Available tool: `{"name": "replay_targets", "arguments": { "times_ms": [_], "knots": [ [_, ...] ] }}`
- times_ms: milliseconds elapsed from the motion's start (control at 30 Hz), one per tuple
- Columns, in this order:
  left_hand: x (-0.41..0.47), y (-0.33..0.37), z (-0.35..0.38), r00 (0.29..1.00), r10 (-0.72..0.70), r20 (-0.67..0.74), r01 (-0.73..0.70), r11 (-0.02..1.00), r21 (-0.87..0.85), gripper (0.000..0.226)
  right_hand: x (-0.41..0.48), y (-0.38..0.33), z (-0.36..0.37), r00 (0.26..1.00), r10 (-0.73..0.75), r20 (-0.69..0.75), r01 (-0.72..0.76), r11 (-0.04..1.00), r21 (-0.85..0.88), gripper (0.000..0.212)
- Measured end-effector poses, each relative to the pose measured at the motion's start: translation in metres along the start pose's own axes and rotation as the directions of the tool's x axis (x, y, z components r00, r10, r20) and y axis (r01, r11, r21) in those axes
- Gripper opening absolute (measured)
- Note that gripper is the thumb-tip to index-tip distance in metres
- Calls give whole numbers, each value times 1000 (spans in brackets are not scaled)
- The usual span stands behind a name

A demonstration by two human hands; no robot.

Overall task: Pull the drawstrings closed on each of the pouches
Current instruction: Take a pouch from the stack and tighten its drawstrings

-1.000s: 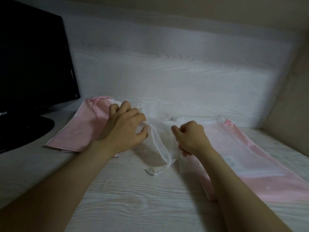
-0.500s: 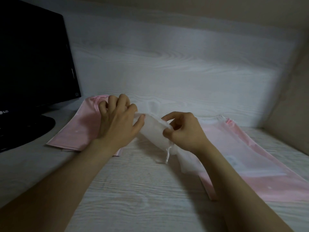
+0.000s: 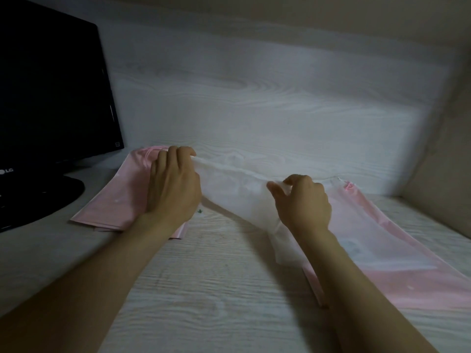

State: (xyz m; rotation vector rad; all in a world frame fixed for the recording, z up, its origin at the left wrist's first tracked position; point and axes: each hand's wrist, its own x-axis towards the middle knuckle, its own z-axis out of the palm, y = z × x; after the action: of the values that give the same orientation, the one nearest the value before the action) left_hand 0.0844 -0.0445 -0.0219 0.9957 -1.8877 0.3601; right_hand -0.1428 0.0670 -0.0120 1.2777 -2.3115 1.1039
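A sheer white pouch (image 3: 235, 192) is stretched between my two hands above the desk. My left hand (image 3: 173, 189) grips its left top corner with curled fingers. My right hand (image 3: 302, 202) pinches the pouch's top edge near the middle between thumb and fingers. The pouch's lower part hangs down under my right wrist. A pink pouch (image 3: 114, 200) lies flat under my left hand. Another pink pouch (image 3: 397, 250) lies flat at the right, partly under my right forearm. I cannot make out the drawstring itself.
A black monitor (image 3: 51, 98) on its stand (image 3: 38, 200) fills the left side. A pale wood-grain back panel (image 3: 254, 98) rises behind the pouches. A beige side wall (image 3: 446, 161) closes the right. The wood-grain desk (image 3: 216, 289) runs toward me.
My hands have moved apart, left hand back and up, right hand to the right. The white pouch's top edge, bunched before, is now pulled out taut between them.
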Motion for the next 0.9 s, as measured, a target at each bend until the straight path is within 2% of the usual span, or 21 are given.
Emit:
{"name": "replay_targets", "arguments": {
  "times_ms": [67,167,267,367,500,600,700,733,767,833,900],
  "knots": [
    [0,-1,-1,998,-57,23,59,993,-103,47,3,0,0,999,-27,-33,33,977,210,24],
    [0,-3,-1,985,-154,74,168,953,-253,58,7,1,3,993,-56,-100,89,925,370,30],
    [-1,-3,0,970,-221,98,240,930,-278,60,6,2,10,990,-75,-115,114,920,376,26],
    [-1,-6,1,953,-283,109,301,925,-233,48,7,5,14,988,-104,-113,137,931,338,17],
    [0,-7,3,931,-355,88,366,907,-206,27,10,12,17,993,-107,-56,118,964,239,23],
    [3,-10,6,898,-434,72,436,857,-275,17,6,8,9,998,-46,-49,55,978,202,32],
    [4,-12,7,870,-489,69,471,781,-410,10,4,1,-3,992,122,24,-124,954,273,33],
    [5,-11,7,851,-520,73,494,744,-450,8,5,0,-7,978,190,84,-208,904,374,33],
    [6,-10,7,823,-562,82,526,699,-484,5,6,-1,-9,952,255,168,-305,803,512,33],
    [9,-7,6,739,-660,135,612,575,-543,10,9,-4,-13,862,344,371,-500,466,730,25],
    [11,-6,6,655,-723,221,682,439,-585,18,10,-4,-16,792,348,502,-575,147,805,29]
  ]
}}
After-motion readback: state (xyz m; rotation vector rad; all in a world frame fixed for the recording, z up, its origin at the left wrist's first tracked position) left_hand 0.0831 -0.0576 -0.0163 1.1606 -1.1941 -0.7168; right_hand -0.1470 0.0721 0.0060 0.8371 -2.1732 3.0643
